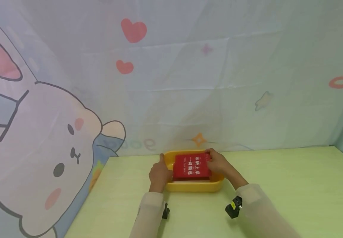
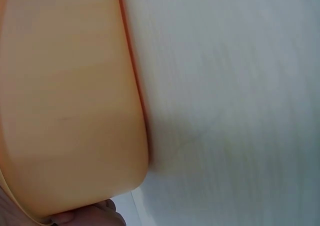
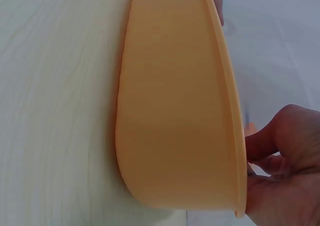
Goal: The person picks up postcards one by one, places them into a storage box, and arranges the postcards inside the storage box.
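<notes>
A yellow plastic basin [image 1: 193, 187] stands on the table near the wall. Inside it lies a red book [image 1: 190, 165] with white lettering on its cover; a pale edge, like pages, shows along its near side. My left hand [image 1: 159, 173] grips the basin's left end, thumb over the rim and fingers along the outside. In the left wrist view, its fingers [image 2: 95, 215] show past the basin's end. My right hand [image 1: 219, 163] reaches over the right rim and pinches the book's right edge. The right wrist view hides the book behind the basin's wall [image 3: 175, 111].
The light wooden table [image 1: 284, 191] extends to both sides and in front of the basin. Behind it hangs a cloth backdrop [image 1: 219, 99] with hearts and a large cartoon rabbit [image 1: 55, 148]. A black wrist camera [image 1: 234, 207] hangs below the right sleeve.
</notes>
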A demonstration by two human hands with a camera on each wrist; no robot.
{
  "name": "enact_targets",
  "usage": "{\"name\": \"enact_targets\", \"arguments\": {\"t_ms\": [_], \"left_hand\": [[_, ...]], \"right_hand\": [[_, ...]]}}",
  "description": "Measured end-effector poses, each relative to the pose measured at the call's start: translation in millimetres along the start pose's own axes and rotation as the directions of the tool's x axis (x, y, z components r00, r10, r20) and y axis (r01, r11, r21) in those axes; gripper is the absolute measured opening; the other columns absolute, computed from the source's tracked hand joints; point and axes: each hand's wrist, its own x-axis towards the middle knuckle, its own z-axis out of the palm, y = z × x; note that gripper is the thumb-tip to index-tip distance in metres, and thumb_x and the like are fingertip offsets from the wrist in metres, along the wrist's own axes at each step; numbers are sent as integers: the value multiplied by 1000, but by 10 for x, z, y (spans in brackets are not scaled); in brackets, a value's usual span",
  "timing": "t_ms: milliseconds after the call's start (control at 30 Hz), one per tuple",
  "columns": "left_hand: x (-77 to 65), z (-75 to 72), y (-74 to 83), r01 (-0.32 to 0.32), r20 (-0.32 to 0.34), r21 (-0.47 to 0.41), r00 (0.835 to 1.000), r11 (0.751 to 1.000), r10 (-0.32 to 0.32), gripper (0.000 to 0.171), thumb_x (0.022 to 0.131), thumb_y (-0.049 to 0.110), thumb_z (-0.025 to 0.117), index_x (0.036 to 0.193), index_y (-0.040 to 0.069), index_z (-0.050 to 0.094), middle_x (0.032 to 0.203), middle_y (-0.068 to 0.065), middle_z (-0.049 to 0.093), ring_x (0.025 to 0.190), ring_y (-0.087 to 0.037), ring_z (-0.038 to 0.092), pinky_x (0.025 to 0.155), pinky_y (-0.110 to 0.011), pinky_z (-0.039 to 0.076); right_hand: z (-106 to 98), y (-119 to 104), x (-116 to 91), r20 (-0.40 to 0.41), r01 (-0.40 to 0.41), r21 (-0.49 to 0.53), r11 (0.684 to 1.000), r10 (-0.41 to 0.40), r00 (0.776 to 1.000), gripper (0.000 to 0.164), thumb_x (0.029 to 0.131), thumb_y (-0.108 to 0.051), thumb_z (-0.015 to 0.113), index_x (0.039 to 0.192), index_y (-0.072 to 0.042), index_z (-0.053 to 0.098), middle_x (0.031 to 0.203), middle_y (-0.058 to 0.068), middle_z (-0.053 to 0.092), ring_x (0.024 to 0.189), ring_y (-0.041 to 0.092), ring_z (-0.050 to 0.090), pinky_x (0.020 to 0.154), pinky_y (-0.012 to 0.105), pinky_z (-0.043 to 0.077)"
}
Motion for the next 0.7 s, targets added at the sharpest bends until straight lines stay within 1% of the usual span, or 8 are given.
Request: {"name": "enact_targets", "arguments": {"t_ms": [100, 267, 333, 467, 533, 700], "left_hand": [[-10, -6, 1, 2, 4, -4, 1000, 1000, -2, 80, 83, 22, 71, 153, 19, 32, 94, -22, 67, 67, -29, 58, 59, -43, 52], [-33, -30, 7, 8, 6, -5, 1000, 1000, -8, 79, 84, 22, 71, 153, 18, 32, 94, -21, 67, 66, -28, 57, 60, -42, 53], [-33, -29, 10, 13, 8, -12, 1000, 1000, -12, 79, 84, 22, 72, 153, 18, 32, 93, -20, 66, 66, -28, 57, 60, -42, 53], [-35, -17, 13, 19, 11, -27, 1000, 999, -18, 80, 84, 22, 73, 153, 18, 32, 94, -20, 67, 66, -28, 56, 63, -42, 55], [-31, -8, 10, 17, 10, -33, 1000, 999, -17, 80, 83, 21, 73, 153, 18, 32, 96, -20, 67, 66, -28, 56, 64, -42, 55], [-5, 14, 0, 18, 6, -39, 1000, 999, -17, 81, 83, 20, 73, 153, 17, 32, 97, -19, 67, 67, -28, 56, 65, -43, 55]], "right_hand": [[33, -4, 4, 0, 4, -27, 1000, -4, 1000, 54, 92, -6, 52, 142, 9, 36, 132, 31, 55, 114, 40, 58, 98, 52, 51], [69, -3, 23, -13, 44, -46, 998, -45, 999, 50, 90, -2, 52, 136, 13, 41, 128, 32, 56, 114, 42, 58, 98, 53, 50], [88, 9, 35, -19, 47, -48, 998, -48, 999, 49, 88, 1, 51, 135, 14, 42, 127, 31, 56, 115, 42, 58, 98, 54, 50], [122, 29, 65, -27, 43, -87, 995, -46, 999, 49, 88, 3, 52, 135, 14, 44, 128, 30, 56, 114, 40, 58, 99, 53, 50], [135, 25, 73, -30, 40, -109, 993, -44, 999, 48, 88, 3, 53, 134, 14, 44, 127, 30, 57, 113, 39, 59, 98, 52, 51], [173, 20, 87, -38, 31, -124, 992, -36, 999, 47, 88, 2, 55, 132, 14, 46, 123, 29, 60, 109, 38, 61, 95, 51, 53]]}}
